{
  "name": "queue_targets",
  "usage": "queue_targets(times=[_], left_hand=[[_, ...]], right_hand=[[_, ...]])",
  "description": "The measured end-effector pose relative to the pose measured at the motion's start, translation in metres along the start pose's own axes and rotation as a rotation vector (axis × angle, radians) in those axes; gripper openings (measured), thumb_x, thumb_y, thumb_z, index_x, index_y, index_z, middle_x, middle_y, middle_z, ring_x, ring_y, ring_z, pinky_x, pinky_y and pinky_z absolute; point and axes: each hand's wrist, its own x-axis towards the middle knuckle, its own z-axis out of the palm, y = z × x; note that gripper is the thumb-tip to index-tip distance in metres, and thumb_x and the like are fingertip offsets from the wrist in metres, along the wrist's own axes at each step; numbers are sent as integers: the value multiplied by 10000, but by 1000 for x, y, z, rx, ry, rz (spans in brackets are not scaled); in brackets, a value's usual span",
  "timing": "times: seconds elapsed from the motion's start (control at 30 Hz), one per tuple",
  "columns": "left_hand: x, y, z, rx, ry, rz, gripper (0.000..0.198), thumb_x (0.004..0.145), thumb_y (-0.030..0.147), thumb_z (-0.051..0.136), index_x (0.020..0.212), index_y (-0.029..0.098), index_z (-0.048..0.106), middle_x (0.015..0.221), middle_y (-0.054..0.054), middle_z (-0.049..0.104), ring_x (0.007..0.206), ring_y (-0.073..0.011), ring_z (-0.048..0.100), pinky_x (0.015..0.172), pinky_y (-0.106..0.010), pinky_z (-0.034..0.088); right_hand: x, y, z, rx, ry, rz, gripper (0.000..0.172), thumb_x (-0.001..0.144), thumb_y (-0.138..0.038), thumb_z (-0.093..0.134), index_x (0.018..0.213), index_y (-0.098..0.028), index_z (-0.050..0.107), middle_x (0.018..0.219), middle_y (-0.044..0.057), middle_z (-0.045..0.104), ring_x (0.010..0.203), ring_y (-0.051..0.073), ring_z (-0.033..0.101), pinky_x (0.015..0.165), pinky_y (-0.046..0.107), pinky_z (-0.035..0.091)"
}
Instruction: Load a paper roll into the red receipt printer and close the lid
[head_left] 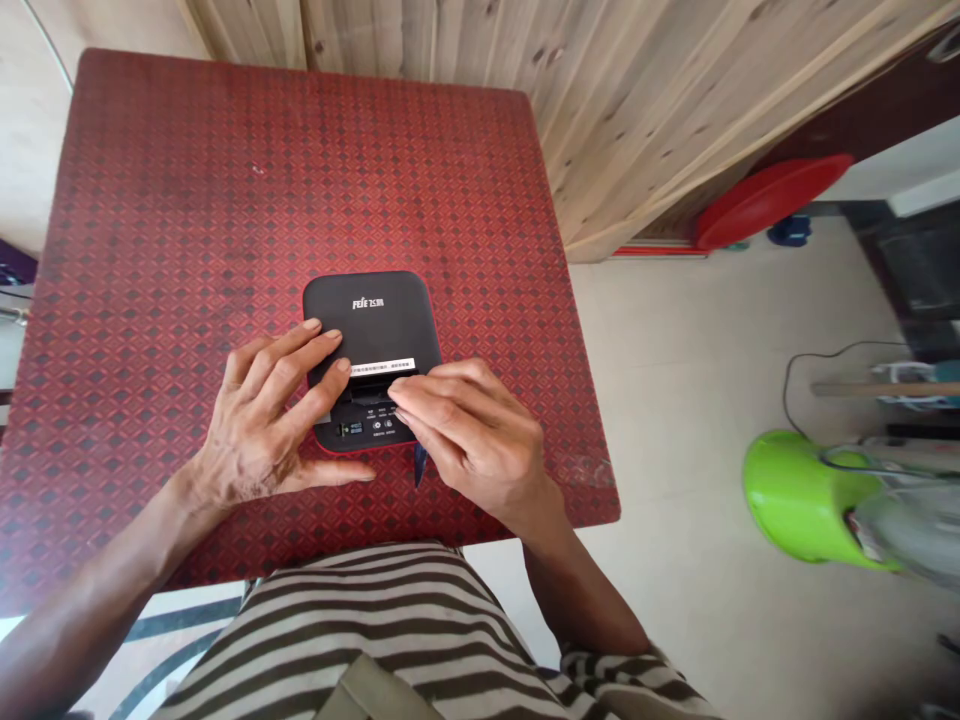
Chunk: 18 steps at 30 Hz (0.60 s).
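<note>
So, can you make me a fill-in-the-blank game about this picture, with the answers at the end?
1. The left hand and the right hand are both at a flat device that is mostly ____.
2. The hand with its thumb stretched out away from its fingers is the ____ one.
3. The device lies on a patterned table whose main color is ____.
4. The clothing has a pattern of ____.

Missing words: black; left; red; stripes.

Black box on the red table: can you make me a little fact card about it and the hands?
Thing: black box, lying flat
Markings: white lettering, white printed strip
Left hand: spread, resting on the box's left side
Right hand: pinched at the box's dark recess; anything held is hidden
Underneath: red patterned table
</note>
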Motion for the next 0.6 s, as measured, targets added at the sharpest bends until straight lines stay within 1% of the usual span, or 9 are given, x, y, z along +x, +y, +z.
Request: queue_targets(times=[0.1,0.2,0.27,0.37,0.43,0.5,0.53,0.6], left_hand=[[1,2,0,32,16,14,804,780,682,882,1422,294,594,1544,-163,629,1390,-403,650,1080,-532,535],[1,1,0,9,-17,-34,745,762,646,910,1367,318,626,1545,-135,634,1400,-409,641,1081,-542,535],[0,0,1,11,-34,-48,758,745,654,920,1368,336,626,1555,-122,626,1416,-414,628,1103,-558,524],[-3,0,3,20,0,-13,850,748,680,913,1449,328,585,1559,-150,610,1435,-424,611,1128,-572,518],[-8,3,6,11,34,-42,901,751,696,905,1498,323,565,1568,-169,585,1461,-440,582,1154,-593,510],[-14,8,7,4,81,-98,923,754,699,902,1524,323,559,1592,-175,540,1481,-449,552,1178,-618,508],[-18,12,8,8,112,-122,920,760,698,897,1530,326,556,1594,-170,527,1471,-441,558,1172,-618,524],[-25,21,8,26,161,-157,862,806,670,876,1527,330,548,1551,-147,548,1406,-393,609,1114,-583,589]], right_hand=[[0,4,-6,17,72,75,305,996,-99,727,1246,-274,742,1095,40,851,976,218,761,881,442,643],[-1,12,-12,-6,143,168,250,1013,-136,716,1186,-306,776,1039,20,856,937,222,775,870,452,626],[-3,19,-14,-18,179,243,190,1030,-185,703,1124,-318,799,1008,14,858,891,221,775,839,444,621],[-7,34,-14,-16,226,360,130,1037,-250,700,1047,-302,819,961,17,856,788,198,750,761,394,613],[-12,46,-9,16,251,414,127,1034,-261,700,1030,-281,826,954,22,854,765,182,745,725,356,604],[-18,60,-1,79,260,463,136,1032,-269,693,1031,-259,829,977,30,854,814,180,766,739,337,600],[-21,66,5,119,254,498,146,1033,-281,686,1037,-249,828,994,36,854,852,185,778,759,335,601],[-28,79,17,195,215,588,172,1032,-308,671,1060,-229,821,1011,45,850,873,190,782,787,340,600]])
